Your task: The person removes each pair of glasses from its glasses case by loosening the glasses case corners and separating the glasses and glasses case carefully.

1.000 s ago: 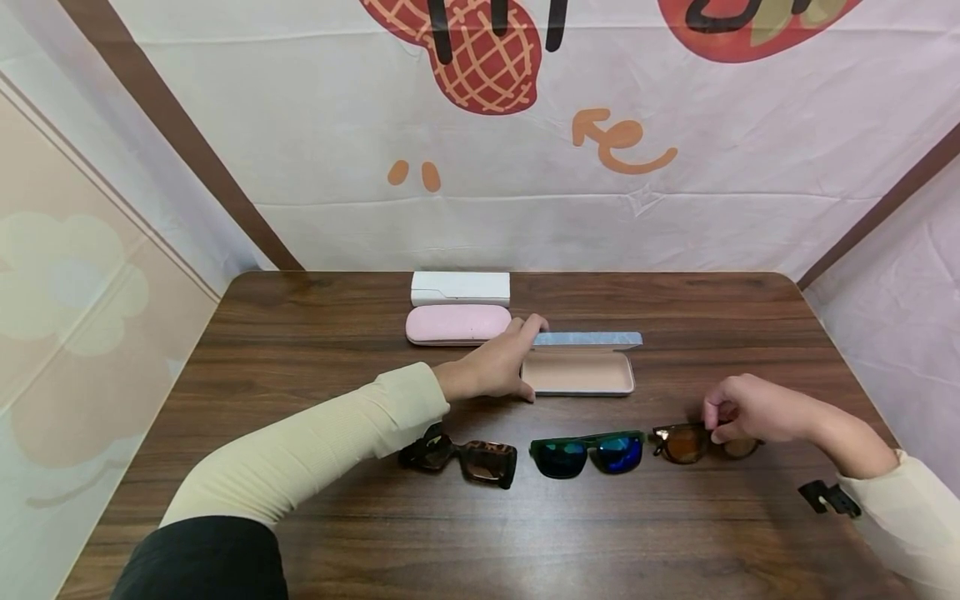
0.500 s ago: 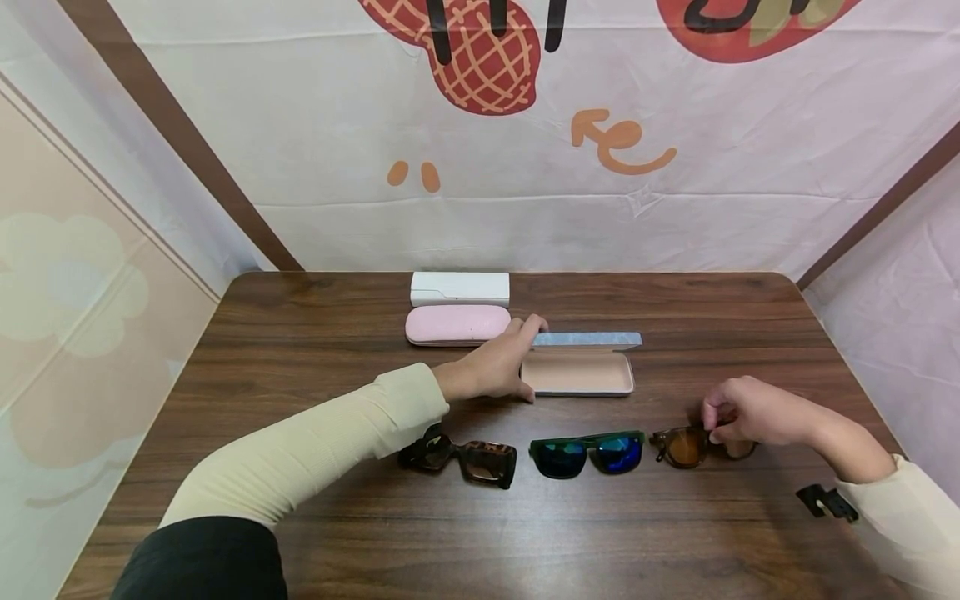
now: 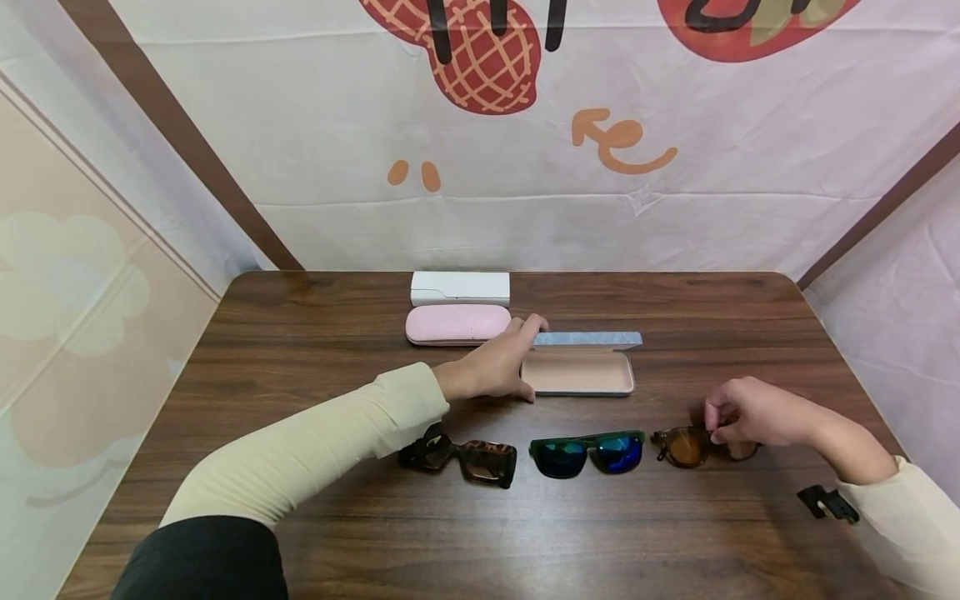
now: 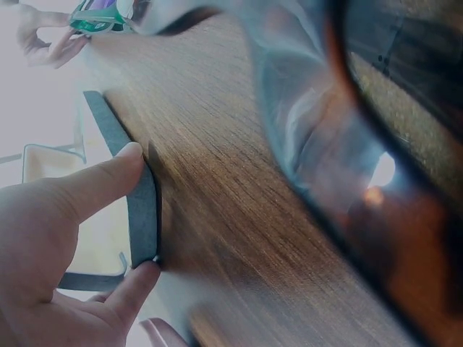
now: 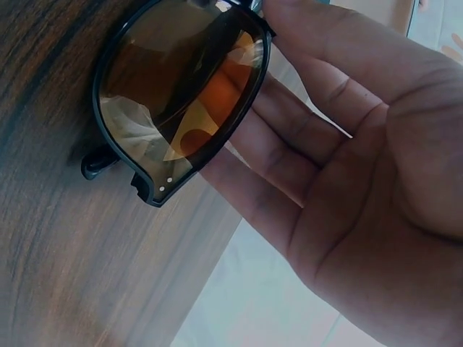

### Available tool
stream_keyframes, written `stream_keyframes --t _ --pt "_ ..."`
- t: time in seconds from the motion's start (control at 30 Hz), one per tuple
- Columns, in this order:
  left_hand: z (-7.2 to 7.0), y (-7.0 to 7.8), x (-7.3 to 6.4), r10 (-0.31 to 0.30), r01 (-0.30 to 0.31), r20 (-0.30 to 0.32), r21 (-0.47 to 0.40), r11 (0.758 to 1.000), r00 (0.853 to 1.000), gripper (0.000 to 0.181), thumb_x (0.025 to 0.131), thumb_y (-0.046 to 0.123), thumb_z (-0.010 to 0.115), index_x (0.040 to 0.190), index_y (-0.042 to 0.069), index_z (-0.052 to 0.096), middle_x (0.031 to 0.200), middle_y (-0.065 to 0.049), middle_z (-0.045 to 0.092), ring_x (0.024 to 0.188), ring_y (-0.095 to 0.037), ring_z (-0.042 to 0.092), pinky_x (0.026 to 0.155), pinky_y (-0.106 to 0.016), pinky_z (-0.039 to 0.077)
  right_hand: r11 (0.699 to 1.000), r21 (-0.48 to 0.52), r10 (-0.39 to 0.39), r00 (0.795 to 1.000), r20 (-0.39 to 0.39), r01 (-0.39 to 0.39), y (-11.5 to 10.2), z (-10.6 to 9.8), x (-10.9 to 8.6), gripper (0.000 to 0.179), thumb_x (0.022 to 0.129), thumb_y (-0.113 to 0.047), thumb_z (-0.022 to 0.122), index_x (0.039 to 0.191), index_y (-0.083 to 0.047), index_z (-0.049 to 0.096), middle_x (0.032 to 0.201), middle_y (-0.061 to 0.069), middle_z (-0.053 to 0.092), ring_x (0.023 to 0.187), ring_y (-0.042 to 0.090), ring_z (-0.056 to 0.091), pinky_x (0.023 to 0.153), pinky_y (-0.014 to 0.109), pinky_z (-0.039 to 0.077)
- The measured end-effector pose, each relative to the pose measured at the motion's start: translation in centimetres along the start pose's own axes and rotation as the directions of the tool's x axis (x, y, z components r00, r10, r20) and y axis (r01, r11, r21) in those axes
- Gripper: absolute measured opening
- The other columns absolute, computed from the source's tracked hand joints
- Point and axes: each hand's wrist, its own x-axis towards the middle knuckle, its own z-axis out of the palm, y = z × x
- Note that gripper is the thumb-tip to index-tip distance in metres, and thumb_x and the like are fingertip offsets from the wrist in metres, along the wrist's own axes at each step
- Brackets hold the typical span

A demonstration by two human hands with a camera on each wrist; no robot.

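Observation:
In the head view my left hand (image 3: 491,367) grips the left end of an open glasses case (image 3: 577,375), its blue lid raised and its beige inside bare. From the left wrist, the thumb and a finger of my left hand (image 4: 47,238) touch the edge of the case (image 4: 143,224). My right hand (image 3: 776,410) pinches brown-lensed sunglasses (image 3: 686,447) near the bridge, at the right end of a row of sunglasses. Seen up close, the sunglasses (image 5: 130,108) are dark-rimmed, with the fingers of my right hand (image 5: 362,166) behind the lens; the fingertips are partly hidden.
Green-framed sunglasses with blue lenses (image 3: 617,454) lie mid-row. Tortoiseshell sunglasses (image 3: 487,462) lie beside my left sleeve, which covers part of them. A pink glasses case (image 3: 457,323) and a white case (image 3: 460,288) stand shut behind my left hand. A fabric wall borders the wooden table (image 3: 315,333).
The brown-lensed sunglasses and my right hand have shifted very slightly toward me. My left hand and the open case have stayed in place.

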Motion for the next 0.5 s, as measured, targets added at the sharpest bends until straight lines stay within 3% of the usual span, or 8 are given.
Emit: stream_keyframes --t 0.5 --pt "0.07 -0.02 -0.01 0.009 -0.009 -0.010 0.003 1.000 1.000 0.097 0.077 0.020 0.092 0.148 0.010 0.027 0.128 -0.016 0.045 0.082 -0.021 0.055 0.077 -0.033 0.049 0.999 -0.033 -0.003 1.000 -0.013 0.003 -0.08 0.24 -0.11 0.021 0.087 -0.006 0.079 0.084 -0.018 0.063 0.083 -0.012 0.061 0.075 0.001 0.058 0.062 0.027 0.049"
